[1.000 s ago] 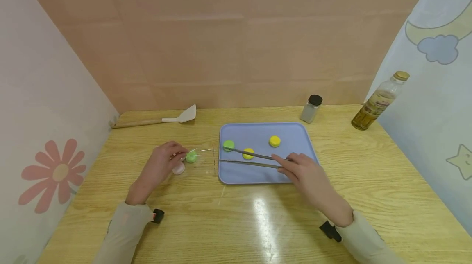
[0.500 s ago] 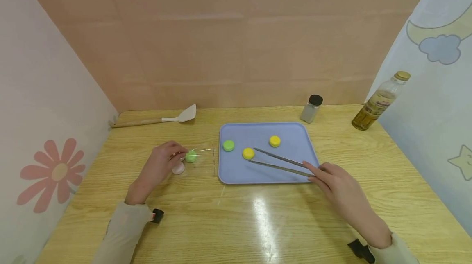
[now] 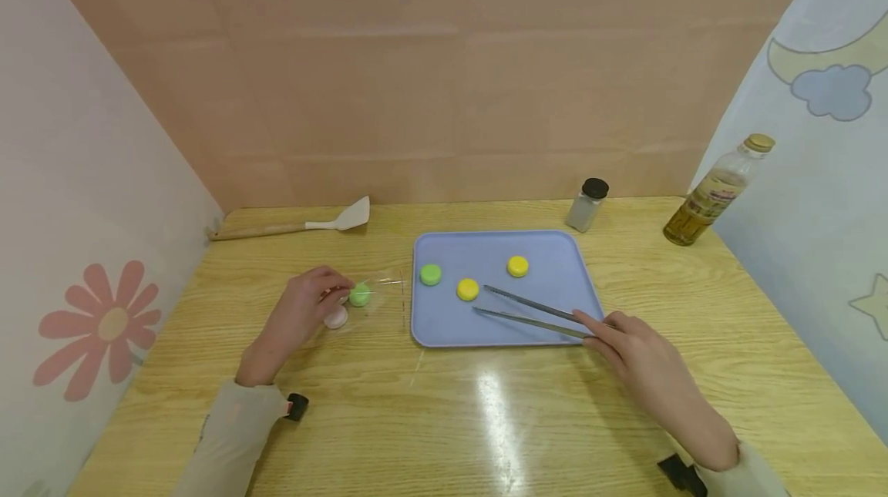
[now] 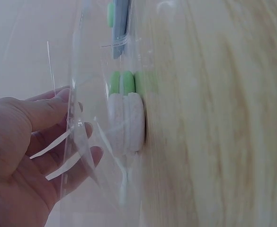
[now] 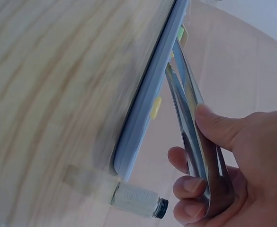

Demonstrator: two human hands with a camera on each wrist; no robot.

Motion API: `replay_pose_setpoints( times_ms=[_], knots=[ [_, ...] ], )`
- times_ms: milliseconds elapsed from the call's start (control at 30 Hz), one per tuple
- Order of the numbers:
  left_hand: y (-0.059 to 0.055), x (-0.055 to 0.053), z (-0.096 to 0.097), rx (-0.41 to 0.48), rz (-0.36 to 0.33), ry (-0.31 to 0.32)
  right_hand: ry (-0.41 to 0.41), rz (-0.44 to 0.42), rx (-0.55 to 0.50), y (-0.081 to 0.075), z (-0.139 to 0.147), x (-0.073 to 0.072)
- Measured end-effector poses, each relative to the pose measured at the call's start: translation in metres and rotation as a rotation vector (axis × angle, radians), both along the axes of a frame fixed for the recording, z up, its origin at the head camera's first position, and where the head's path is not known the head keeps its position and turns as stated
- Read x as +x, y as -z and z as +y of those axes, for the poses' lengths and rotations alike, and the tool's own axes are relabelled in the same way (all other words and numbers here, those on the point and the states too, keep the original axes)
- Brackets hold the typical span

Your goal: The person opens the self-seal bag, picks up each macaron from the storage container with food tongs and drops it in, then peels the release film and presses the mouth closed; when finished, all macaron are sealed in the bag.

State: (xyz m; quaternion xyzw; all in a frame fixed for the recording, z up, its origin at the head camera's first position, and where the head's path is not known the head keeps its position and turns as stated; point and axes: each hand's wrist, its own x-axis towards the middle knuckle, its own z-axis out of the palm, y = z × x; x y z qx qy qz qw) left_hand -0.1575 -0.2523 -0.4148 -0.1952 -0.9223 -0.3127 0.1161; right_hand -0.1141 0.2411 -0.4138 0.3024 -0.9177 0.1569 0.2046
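Observation:
My left hand (image 3: 308,300) pinches the edge of a clear plastic bag (image 3: 385,308) lying on the table left of the tray. Inside the bag, a green macaron (image 3: 360,296) and a white macaron (image 4: 126,122) stand out in the left wrist view, the white one nearer that camera. My right hand (image 3: 641,354) grips metal tongs (image 3: 534,303) with thumb and curled fingers. Their two arms are spread, with nothing between the toothed tips, over the blue tray (image 3: 444,330). A yellow macaron (image 3: 468,290) lies just left of the tips; another yellow macaron (image 3: 517,266) and a green macaron (image 3: 430,274) also lie there.
Behind the tray's right corner stands a small black-capped jar (image 3: 586,205). Farther right, an oil bottle (image 3: 709,195) stands by the side wall. A spatula (image 3: 277,230) with a wooden handle lies at the back left of the wooden table (image 3: 416,420).
My right hand has drawn the tongs back to the right, from the green macaron on the tray to beside the nearer yellow one. The left hand has stayed at the bag.

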Motion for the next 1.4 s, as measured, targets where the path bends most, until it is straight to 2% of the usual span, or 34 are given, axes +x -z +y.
replay_pose_setpoints(
  times_ms=[667,1100,1400],
  knots=[
    [-0.001,0.000,0.001,0.001,-0.014,-0.007,0.009,-0.082,0.013,-0.002,-0.018,-0.010],
    [0.000,0.001,0.000,0.013,-0.016,-0.010,0.014,-0.042,0.025,0.000,-0.025,-0.013],
    [0.000,0.001,0.000,0.014,-0.011,-0.009,-0.015,0.006,0.018,-0.003,-0.026,-0.012]
  ],
)
